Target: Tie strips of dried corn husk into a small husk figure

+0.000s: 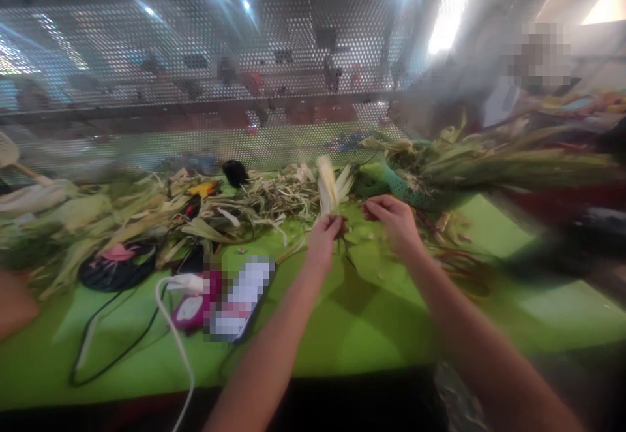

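Note:
My left hand [327, 231] is closed around the lower end of an upright bundle of corn husks [328, 184], whose pale tips fan out above the fingers. Thin dark strands hang below this hand. To its right, my right hand [391, 215] is raised over the table with its thumb and fingers pinched together, apart from the bundle. Whatever is in that pinch is too small and blurred to make out.
Loose husk strips [281, 190] lie along the back of the green table [362, 347]. At left are a phone [244, 298], a white cable [178, 340] and a black pouch [117, 272]. Long green husks [493, 168] rest on a green basket [403, 187] at right. A person stands farther back.

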`<action>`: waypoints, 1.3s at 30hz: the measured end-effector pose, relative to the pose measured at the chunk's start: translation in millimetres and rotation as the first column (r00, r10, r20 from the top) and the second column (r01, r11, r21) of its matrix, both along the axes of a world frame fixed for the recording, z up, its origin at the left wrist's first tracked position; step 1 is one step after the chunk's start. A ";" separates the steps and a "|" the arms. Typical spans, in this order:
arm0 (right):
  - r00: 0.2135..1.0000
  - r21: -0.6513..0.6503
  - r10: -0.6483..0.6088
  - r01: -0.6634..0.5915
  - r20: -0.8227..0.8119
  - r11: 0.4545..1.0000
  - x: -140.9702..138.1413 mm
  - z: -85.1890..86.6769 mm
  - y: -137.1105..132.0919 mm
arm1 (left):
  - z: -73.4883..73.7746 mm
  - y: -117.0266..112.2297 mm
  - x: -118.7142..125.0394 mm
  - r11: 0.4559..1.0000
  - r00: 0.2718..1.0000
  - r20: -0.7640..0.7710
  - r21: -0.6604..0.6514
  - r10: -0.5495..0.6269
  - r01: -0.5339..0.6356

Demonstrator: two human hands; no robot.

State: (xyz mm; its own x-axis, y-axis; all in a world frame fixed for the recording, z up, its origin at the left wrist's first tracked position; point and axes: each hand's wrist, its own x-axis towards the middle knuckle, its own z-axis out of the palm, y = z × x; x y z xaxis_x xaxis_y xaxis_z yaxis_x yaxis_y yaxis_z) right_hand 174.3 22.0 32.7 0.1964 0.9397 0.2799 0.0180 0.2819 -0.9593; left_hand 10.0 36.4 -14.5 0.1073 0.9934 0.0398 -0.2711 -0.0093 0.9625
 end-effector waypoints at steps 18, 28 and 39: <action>0.998 0.029 -0.044 0.043 0.046 0.999 -6.0 -5.4 0.4 | 0.6 -4.8 4.5 0.993 0.959 -0.283 0.118 0.008 0.026; 0.969 0.150 0.024 -0.063 0.247 0.987 -17.6 -6.3 -11.8 | -5.9 8.0 -4.5 0.995 0.993 -0.067 0.018 0.096 -0.095; 0.999 -0.045 -0.016 0.014 -0.044 0.999 -8.7 -7.6 -0.3 | 0.0 -3.5 3.6 0.977 0.943 -0.312 0.134 -0.115 0.164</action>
State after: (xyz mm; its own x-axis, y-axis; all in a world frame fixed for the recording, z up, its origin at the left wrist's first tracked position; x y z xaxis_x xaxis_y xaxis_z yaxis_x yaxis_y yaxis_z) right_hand 165.6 21.7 25.2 0.2224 0.9478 0.2284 -0.0213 0.2389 -0.9708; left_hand 13.7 32.9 -14.5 0.2753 0.9516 0.1366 0.0220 -0.1483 0.9887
